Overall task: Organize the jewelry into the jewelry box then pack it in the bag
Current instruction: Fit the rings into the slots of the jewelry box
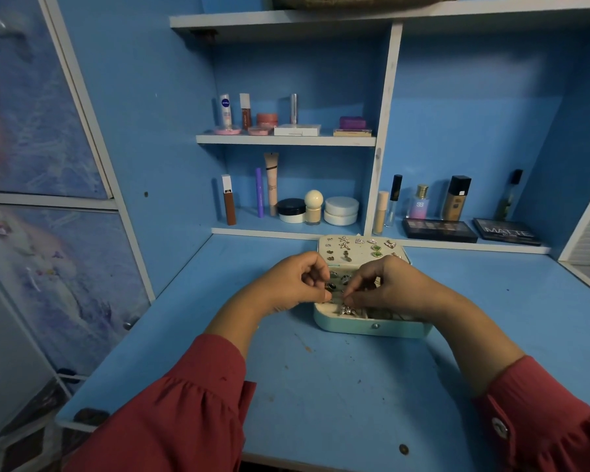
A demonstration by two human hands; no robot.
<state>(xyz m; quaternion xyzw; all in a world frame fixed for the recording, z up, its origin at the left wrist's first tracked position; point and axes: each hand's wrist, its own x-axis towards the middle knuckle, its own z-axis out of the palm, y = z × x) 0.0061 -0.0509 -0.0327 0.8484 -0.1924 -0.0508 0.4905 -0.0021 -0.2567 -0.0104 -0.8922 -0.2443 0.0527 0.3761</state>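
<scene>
A pale mint jewelry box [372, 328] lies open on the blue desk, its lid [358, 250] tilted back and studded with several earrings. Rings sit in the box's slots between my hands. Over the box's left side my left hand [297, 284] hovers with curled fingers, thumb and fingertip pinching a small piece of jewelry. My right hand [385, 287] is over the box's middle, fingertips pinching the same small piece near a silver ornate ring [347, 310]. What exactly is pinched is too small to tell. No bag is clearly in view.
Shelves behind the box hold cosmetics: tubes, jars, a perfume bottle [419, 202] and two eyeshadow palettes [440, 229]. A brown woven item [355, 0] sits on the top shelf. The blue desk top [321, 386] stretches in front of the box. A printed wardrobe panel stands at the left.
</scene>
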